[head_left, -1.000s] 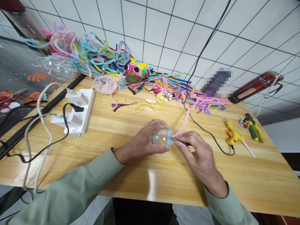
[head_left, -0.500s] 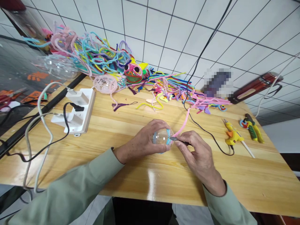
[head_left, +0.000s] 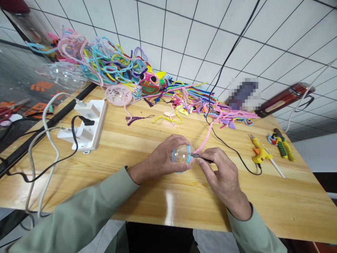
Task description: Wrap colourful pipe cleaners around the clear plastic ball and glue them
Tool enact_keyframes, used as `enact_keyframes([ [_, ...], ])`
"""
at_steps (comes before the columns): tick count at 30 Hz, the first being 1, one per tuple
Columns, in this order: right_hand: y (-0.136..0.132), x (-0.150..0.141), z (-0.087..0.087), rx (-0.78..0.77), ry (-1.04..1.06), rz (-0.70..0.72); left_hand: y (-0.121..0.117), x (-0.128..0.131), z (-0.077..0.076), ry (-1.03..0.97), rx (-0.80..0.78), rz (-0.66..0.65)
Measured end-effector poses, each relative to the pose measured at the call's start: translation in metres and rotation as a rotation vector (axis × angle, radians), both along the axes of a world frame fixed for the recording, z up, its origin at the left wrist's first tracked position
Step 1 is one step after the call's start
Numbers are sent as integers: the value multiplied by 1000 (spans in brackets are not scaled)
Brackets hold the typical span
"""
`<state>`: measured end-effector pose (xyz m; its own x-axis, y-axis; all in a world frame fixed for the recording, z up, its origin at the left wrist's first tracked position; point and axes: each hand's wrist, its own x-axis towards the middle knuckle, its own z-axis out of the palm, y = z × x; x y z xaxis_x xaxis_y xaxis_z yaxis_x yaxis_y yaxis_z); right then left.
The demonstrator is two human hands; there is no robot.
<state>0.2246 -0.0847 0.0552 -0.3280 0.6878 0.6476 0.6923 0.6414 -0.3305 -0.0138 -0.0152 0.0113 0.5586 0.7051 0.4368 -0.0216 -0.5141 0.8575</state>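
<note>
My left hand (head_left: 170, 154) is wrapped round a clear plastic ball (head_left: 181, 154), thumb below and fingers over the top. Light blue pipe cleaner (head_left: 189, 153) bands circle the ball. In my right hand (head_left: 221, 172) are slim, dark tweezers (head_left: 205, 159), pinched between thumb and fingers. Their pointed metal tip touches the ball's right side at the blue band. A pink pipe cleaner (head_left: 206, 138) runs from that spot up towards the pile behind; whether the tip grips it, I cannot tell.
A heap of coloured pipe cleaners (head_left: 105, 63) lies along the tiled wall, with a decorated ball (head_left: 150, 84) beside it. At left is a white power strip (head_left: 92, 128) with cables. A yellow glue gun (head_left: 260, 153), pliers (head_left: 284, 144) and a red flask (head_left: 286, 99) are at right.
Almost nothing differs. Both hands keep their hold on the ball and tweezers, and the tool's tip stays at the blue band.
</note>
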Motion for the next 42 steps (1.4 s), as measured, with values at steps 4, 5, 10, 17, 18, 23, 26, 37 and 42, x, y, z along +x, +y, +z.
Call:
enact_keyframes([
  [4,0,1,0,-25,23,2,-1,-1,2,12,-17,3],
  [5,0,1,0,-34,29,4,-1,-1,3,14,-21,6],
  [10,0,2,0,-47,53,-9,-1,-1,6,24,-45,-1],
  [17,1,2,0,-58,43,-5,0,1,5,24,-32,-6],
  [18,1,2,0,-64,48,-5,-1,1,5,25,-22,-5],
  [23,1,2,-1,-108,95,2,-5,1,2,-1,23,19],
  [26,2,3,-2,-134,120,1,-7,2,1,0,38,30],
  [37,2,8,-3,-245,160,-11,-9,1,5,5,61,6],
  [42,2,8,-1,-277,177,-14,-8,2,5,-21,82,8],
])
